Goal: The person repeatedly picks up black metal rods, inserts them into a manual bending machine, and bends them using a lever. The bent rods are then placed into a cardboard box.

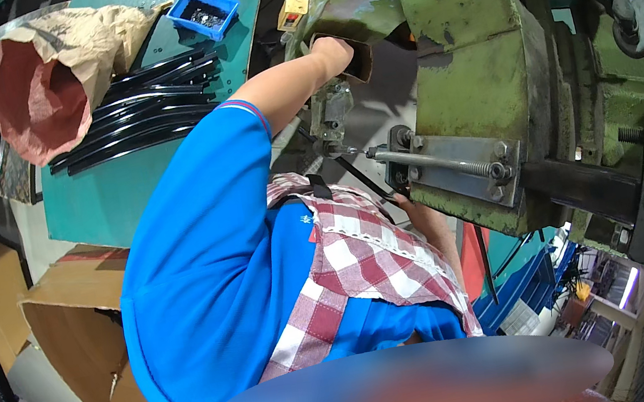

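My left hand point(332, 54) reaches into a small brown open-topped box point(360, 65) beside the green press machine point(472, 85). Its fingers are hidden inside the box, and so are the contents. Lower down, by the machine's front edge, my right hand point(407, 206) is closed around the end of a long thin black strip point(362, 176). That strip slants up and left, below a clear guard piece point(333, 111). Part of my right hand is covered by the machine and the checked apron.
Several black strips point(146, 102) lie on the green table point(98, 194) beside a rolled paper sack point(91, 48). A blue tray point(204, 13) of small dark parts stands further back. A yellow switch box point(293, 13) and a spring rod point(442, 158) jut out nearby. Cardboard boxes point(70, 287) stand left.
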### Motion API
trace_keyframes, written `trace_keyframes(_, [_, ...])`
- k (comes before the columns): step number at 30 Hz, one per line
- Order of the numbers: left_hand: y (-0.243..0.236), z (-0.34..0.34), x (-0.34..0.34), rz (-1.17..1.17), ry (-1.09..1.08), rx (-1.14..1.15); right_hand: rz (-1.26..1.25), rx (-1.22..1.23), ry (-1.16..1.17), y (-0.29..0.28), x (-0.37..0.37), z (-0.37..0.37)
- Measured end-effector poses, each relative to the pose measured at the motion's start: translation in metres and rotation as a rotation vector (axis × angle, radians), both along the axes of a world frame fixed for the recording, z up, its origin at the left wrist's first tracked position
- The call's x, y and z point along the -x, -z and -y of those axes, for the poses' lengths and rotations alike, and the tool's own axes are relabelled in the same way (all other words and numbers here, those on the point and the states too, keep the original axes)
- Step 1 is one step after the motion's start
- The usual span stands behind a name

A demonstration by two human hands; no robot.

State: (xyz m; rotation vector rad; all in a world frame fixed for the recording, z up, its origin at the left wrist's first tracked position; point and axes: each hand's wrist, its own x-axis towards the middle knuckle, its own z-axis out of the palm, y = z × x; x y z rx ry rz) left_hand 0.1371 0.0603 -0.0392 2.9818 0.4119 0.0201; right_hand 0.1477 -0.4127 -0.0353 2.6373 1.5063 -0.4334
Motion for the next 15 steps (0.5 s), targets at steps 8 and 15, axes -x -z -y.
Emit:
trace_keyframes(8, [-0.019,-0.002,0.012,-0.081,0.010,0.038,-0.070,-0.158,0.026,-0.006,0.010,-0.047])
trace_keyframes(15, [-0.009,-0.010,0.019,-0.032,-0.044,0.023,-0.147,-0.320,-0.060,-0.032,0.031,-0.106])
